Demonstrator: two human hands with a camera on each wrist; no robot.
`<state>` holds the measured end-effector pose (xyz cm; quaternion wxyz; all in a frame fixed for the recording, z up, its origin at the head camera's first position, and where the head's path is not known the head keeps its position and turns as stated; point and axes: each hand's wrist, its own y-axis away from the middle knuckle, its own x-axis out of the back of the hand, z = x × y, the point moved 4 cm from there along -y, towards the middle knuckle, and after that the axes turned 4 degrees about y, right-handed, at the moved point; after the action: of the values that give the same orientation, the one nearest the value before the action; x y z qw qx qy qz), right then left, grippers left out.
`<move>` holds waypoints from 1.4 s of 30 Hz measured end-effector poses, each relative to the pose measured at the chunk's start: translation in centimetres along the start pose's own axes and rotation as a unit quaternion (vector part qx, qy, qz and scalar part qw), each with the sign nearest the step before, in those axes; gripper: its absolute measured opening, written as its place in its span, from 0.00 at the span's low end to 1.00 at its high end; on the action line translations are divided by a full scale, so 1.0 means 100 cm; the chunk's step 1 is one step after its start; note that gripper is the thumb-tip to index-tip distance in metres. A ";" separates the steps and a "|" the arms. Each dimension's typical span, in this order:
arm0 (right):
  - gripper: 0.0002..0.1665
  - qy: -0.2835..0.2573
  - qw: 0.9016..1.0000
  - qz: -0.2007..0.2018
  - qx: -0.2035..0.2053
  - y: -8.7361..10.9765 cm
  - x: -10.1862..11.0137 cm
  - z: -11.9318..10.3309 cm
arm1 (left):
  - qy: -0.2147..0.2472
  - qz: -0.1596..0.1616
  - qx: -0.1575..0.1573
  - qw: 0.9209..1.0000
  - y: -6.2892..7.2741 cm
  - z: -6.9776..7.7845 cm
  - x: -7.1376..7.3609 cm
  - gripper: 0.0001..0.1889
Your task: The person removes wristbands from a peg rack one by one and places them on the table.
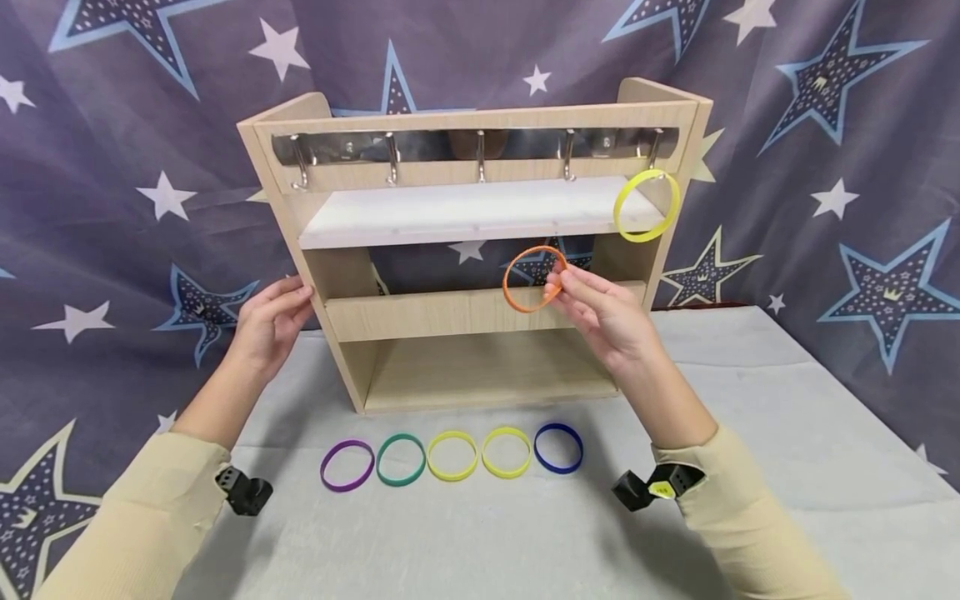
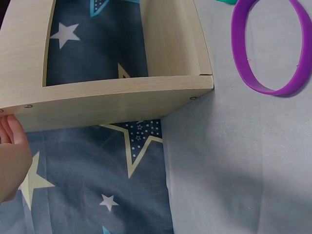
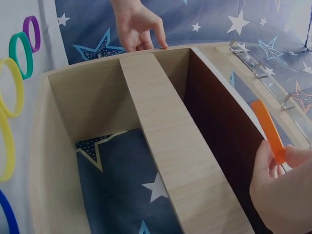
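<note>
My right hand (image 1: 603, 312) pinches an orange wristband (image 1: 512, 292) by its right side, in front of the wooden shelf rack (image 1: 480, 317). In the right wrist view the orange band (image 3: 269, 130) appears edge-on between thumb and fingers. My left hand (image 1: 272, 321) rests its fingertips against the rack's left side panel, as the left wrist view also shows at the hand (image 2: 12, 158). A yellow wristband (image 1: 621, 218) hangs from the rightmost hook of the metal hook strip (image 1: 450, 147). The other hooks, such as the middle one (image 1: 481, 158), carry nothing.
On the grey cloth (image 1: 450, 542) before the rack lies a row of bands: purple (image 1: 324, 477), green (image 1: 381, 471), two yellow, one of them the left yellow band (image 1: 433, 467), and blue (image 1: 538, 454). A star-patterned curtain (image 1: 795, 167) hangs behind.
</note>
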<state>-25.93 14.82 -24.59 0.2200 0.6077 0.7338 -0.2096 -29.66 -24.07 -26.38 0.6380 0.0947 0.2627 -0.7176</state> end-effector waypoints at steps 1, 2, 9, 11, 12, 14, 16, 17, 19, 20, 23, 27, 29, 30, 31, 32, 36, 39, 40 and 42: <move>0.07 0.005 1.000 -0.005 -0.007 0.000 0.001 0.001 | -0.001 -0.001 -0.001 1.000 0.000 0.000 0.000 0.09; 0.06 0.008 1.000 -0.009 -0.014 0.000 0.002 0.002 | -0.002 -0.003 -0.004 1.000 -0.001 0.001 0.000 0.09; 0.09 0.018 0.997 -0.026 -0.064 -0.001 0.010 0.013 | -0.006 -0.013 -0.018 1.000 -0.001 0.002 0.000 0.09; 0.11 0.027 0.997 -0.031 -0.071 0.000 0.012 0.016 | -0.006 -0.012 -0.018 1.000 -0.001 0.002 0.000 0.10; 0.12 0.031 0.996 -0.032 -0.074 0.000 0.013 0.017 | -0.006 -0.012 -0.018 1.000 -0.001 0.002 0.000 0.09; 0.12 0.040 0.996 -0.036 -0.078 0.000 0.015 0.019 | -0.007 -0.011 -0.018 1.000 -0.001 0.002 -0.001 0.09; 0.11 0.048 0.995 -0.036 -0.082 0.001 0.016 0.021 | -0.004 -0.012 -0.020 1.000 -0.001 0.003 -0.001 0.09; 0.11 0.051 0.995 -0.034 -0.084 0.001 0.017 0.021 | -0.005 -0.012 -0.021 1.000 -0.001 0.003 -0.001 0.09; 0.10 0.066 0.993 -0.033 -0.088 0.002 0.019 0.023 | -0.002 -0.014 -0.022 1.000 -0.001 0.004 -0.001 0.10; 0.09 0.074 0.993 -0.032 -0.091 0.002 0.020 0.023 | -0.001 -0.015 -0.022 1.000 -0.002 0.004 -0.001 0.10; 0.12 0.102 0.989 -0.033 -0.098 0.003 0.024 0.025 | 0.001 -0.016 -0.022 1.000 -0.002 0.004 -0.001 0.10; 0.17 0.129 0.985 -0.048 -0.107 0.005 0.033 0.028 | 0.004 -0.014 -0.018 1.000 -0.001 0.004 -0.001 0.10; 0.15 0.141 0.982 -0.059 -0.112 0.006 0.038 0.031 | 0.004 -0.011 -0.014 1.000 -0.001 0.003 -0.001 0.10; 0.13 0.147 0.980 -0.065 -0.115 0.007 0.040 0.033 | 0.006 -0.010 -0.012 1.000 -0.001 0.002 -0.001 0.10; 0.12 0.155 0.978 -0.072 -0.117 0.007 0.043 0.035 | 0.006 -0.008 -0.009 1.000 -0.001 0.002 -0.001 0.10; 0.12 0.161 0.977 -0.078 -0.120 0.008 0.045 0.037 | 0.005 -0.006 -0.007 1.000 -0.001 0.001 0.000 0.10; 0.15 0.182 0.970 -0.095 -0.128 0.009 0.052 0.043 | 0.005 -0.001 -0.004 1.000 0.000 0.000 0.001 0.09; 0.15 0.192 0.967 -0.099 -0.134 0.010 0.056 0.046 | 0.004 0.000 -0.004 1.000 0.001 0.000 0.001 0.09; 0.14 0.195 0.966 -0.099 -0.135 0.010 0.057 0.047 | 0.003 0.000 -0.005 1.000 0.001 0.000 0.001 0.09; 0.13 0.201 0.965 -0.100 -0.138 0.011 0.061 0.048 | 0.003 -0.001 -0.005 1.000 0.001 0.001 0.001 0.09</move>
<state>-25.51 17.08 -32.07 0.1275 0.5243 0.8419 -0.0013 -29.58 -24.18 -26.39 0.6375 0.0929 0.2683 -0.7162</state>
